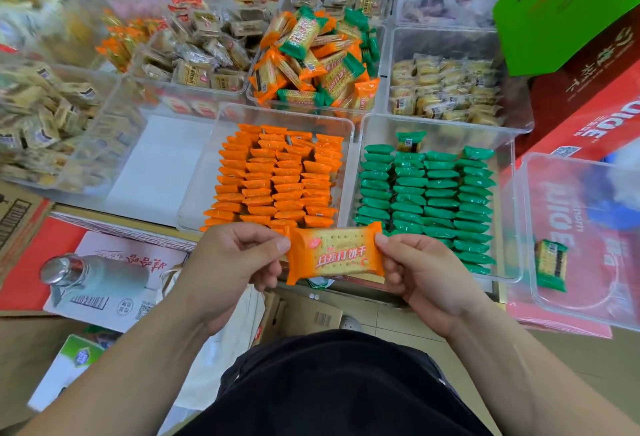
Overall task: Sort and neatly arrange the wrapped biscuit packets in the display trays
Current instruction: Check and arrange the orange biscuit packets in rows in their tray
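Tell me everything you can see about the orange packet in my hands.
The orange packet is a flat, rectangular biscuit wrapper of glossy plastic film. Its crimped ends and edges are orange, and its face shows a pale cracker picture and bold lettering. It looks sealed and full. It is held level, face up: the left hand pinches its left end and the right hand its right end, near the front of the orange tray.
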A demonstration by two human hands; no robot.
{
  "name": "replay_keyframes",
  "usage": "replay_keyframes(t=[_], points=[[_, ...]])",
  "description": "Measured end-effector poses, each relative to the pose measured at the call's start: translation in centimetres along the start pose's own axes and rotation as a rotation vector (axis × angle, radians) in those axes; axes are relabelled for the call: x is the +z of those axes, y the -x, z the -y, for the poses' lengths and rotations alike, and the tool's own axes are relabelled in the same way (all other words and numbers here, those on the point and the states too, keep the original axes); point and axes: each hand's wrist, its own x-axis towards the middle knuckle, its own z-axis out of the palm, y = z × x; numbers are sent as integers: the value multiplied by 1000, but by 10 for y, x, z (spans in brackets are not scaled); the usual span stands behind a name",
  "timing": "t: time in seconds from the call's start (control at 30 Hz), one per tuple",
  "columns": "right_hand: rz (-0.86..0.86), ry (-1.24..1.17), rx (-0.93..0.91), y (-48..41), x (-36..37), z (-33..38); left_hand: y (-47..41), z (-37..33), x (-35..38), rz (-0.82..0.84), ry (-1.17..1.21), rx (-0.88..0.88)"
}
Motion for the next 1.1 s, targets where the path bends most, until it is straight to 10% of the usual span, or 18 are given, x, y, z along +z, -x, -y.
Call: replay_keyframes(t=[0.27,0.43,0.77,1.1], points=[[37,-243,176,-3,7,-6,-5,0,-3,83,196,-192],[-114,201,-21,-1,14,-1,-6,4,-2,-7,-117,21],[-316,100,-190,-37,22,3,-52,34,-2,89,-448,288],[-230,1126,-821,-80,20,-17,-170,83,2,104,-1007,416]])
